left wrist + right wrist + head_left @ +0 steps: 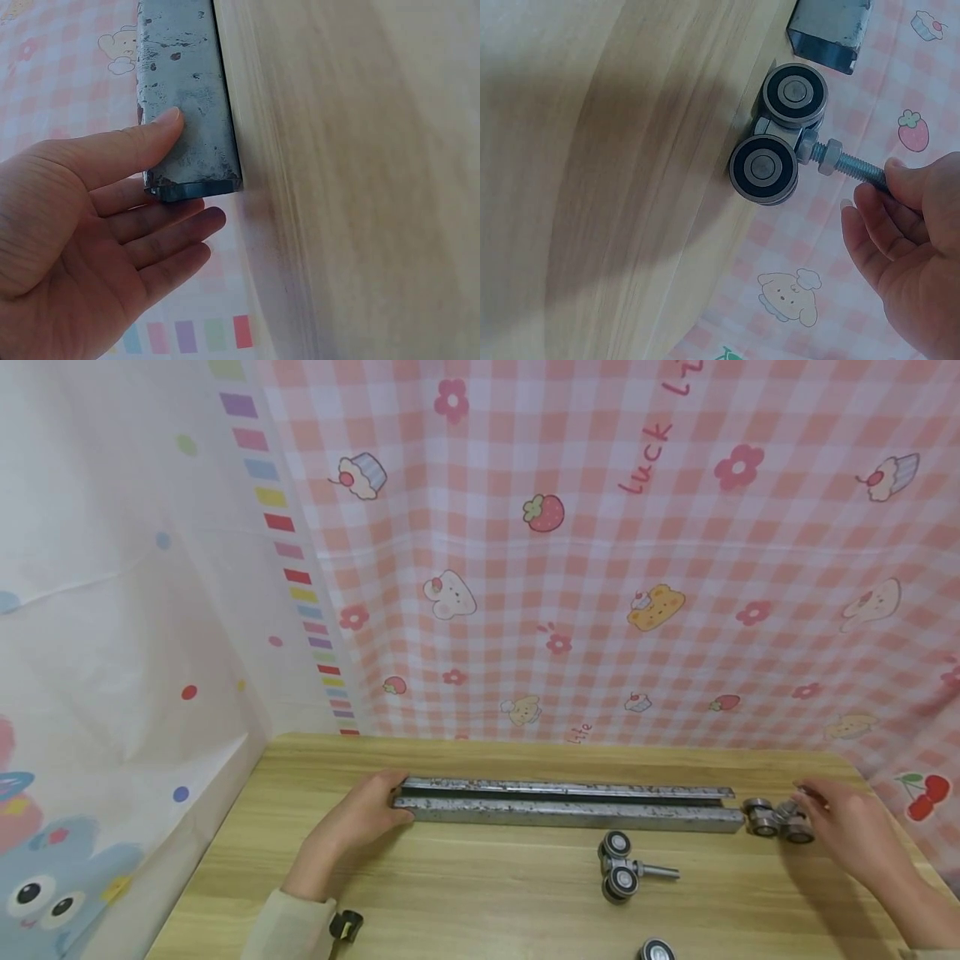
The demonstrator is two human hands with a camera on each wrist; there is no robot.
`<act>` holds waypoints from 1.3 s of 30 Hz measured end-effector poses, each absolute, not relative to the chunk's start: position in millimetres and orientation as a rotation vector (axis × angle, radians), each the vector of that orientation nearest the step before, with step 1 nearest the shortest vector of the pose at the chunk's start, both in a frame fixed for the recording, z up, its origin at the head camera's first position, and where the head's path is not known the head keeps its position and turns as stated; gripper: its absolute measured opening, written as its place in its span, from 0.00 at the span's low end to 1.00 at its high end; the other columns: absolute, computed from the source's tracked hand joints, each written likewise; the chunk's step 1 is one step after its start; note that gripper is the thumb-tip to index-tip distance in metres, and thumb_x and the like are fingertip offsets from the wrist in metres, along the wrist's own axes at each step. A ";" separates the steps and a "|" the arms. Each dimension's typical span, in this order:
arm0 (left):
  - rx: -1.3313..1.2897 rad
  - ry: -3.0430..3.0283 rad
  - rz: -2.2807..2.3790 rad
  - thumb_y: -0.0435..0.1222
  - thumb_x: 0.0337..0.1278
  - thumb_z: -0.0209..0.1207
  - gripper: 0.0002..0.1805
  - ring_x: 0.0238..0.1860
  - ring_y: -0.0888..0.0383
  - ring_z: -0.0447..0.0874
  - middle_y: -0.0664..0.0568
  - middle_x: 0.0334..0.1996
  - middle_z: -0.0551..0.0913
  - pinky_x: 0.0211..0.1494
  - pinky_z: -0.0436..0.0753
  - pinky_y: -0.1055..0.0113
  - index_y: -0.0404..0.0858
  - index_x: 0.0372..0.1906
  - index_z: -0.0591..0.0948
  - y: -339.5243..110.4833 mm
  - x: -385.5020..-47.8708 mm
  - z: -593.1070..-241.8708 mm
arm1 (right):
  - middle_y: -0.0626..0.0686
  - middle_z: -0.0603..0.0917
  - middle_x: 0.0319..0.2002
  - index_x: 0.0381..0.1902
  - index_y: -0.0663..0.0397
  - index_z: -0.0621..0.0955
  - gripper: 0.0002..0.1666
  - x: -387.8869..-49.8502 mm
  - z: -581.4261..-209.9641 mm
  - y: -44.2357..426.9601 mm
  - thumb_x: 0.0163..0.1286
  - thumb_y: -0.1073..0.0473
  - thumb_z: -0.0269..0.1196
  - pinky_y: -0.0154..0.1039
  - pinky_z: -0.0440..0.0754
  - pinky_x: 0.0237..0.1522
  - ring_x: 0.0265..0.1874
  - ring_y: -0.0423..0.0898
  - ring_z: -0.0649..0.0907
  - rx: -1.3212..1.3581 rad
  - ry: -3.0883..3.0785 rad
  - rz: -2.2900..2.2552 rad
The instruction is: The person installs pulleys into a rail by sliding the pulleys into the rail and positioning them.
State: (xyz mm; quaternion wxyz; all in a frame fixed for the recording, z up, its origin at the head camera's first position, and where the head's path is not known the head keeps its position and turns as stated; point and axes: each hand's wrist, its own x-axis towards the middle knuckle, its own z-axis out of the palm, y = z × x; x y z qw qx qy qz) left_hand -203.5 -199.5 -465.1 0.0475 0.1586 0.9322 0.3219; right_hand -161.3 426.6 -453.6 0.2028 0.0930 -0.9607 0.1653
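Observation:
A slotted metal track with a worn, scratched surface lies lengthwise on the table, its slot facing up. My left hand holds its left end; in the left wrist view the thumb lies on the track's side and the index finger passes behind. My right hand pinches the threaded bolt of a wheeled roller trolley between thumb and fingers. The trolley's wheels are on the table, just off the track's right open end, and its bolt points upward.
A second roller trolley lies on its side in front of the track, bolt pointing right. Part of another wheel shows at the bottom edge. A small black object is beside the left sleeve. A checked cloth hangs behind the wooden table.

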 end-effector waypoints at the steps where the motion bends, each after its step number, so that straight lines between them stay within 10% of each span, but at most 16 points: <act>1: 0.483 2.844 0.982 0.28 0.57 0.74 0.23 0.57 0.47 0.83 0.42 0.54 0.85 0.61 0.83 0.47 0.30 0.57 0.82 -199.4 -203.5 -465.1 | 0.62 0.85 0.29 0.41 0.74 0.83 0.06 -161.7 -453.5 426.6 0.67 0.74 0.68 0.40 0.76 0.19 0.22 0.53 0.82 0.270 -2.673 0.463; 39: 0.463 2.848 0.981 0.28 0.56 0.74 0.20 0.55 0.49 0.83 0.44 0.52 0.86 0.60 0.83 0.48 0.33 0.54 0.83 -198.2 -203.7 -465.0 | 0.70 0.86 0.36 0.47 0.79 0.82 0.13 -171.1 -449.5 405.8 0.67 0.75 0.68 0.44 0.84 0.23 0.30 0.62 0.87 0.293 -2.731 0.562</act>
